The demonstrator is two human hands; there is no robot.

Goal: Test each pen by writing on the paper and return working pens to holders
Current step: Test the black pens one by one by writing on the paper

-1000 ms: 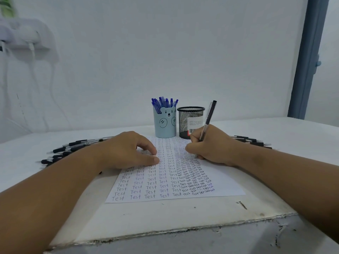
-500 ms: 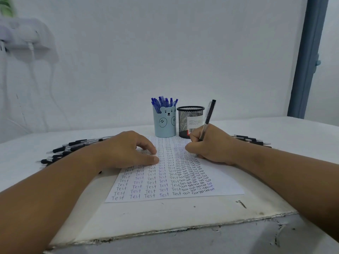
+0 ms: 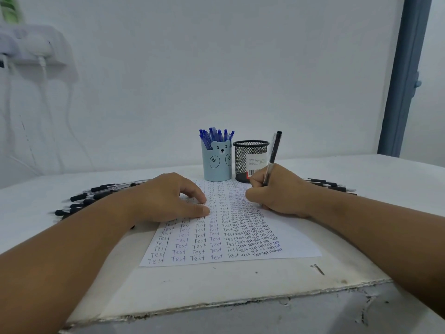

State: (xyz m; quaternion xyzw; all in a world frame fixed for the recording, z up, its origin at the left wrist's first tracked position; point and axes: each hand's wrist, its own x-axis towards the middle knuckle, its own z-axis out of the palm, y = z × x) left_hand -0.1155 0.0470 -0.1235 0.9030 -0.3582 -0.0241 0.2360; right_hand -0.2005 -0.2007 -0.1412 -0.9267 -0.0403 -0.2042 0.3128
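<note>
Black pen point(image 3: 273, 155) tilted over word-covered paper point(image 3: 216, 237)

A white table point(image 3: 361, 179) with a chipped near edge carried a sheet of paper point(image 3: 296, 239) at its centre, covered in rows of the word "Test". At the paper's far edge stood a light blue bear cup point(image 3: 216, 165) full of blue pens point(image 3: 215, 135), with a black mesh cup point(image 3: 248, 160) just right of it. Black pens point(image 3: 89, 196) lay at far left, more black pens point(image 3: 330, 184) at far right, and a small nail point(image 3: 318, 269) near right.
</note>
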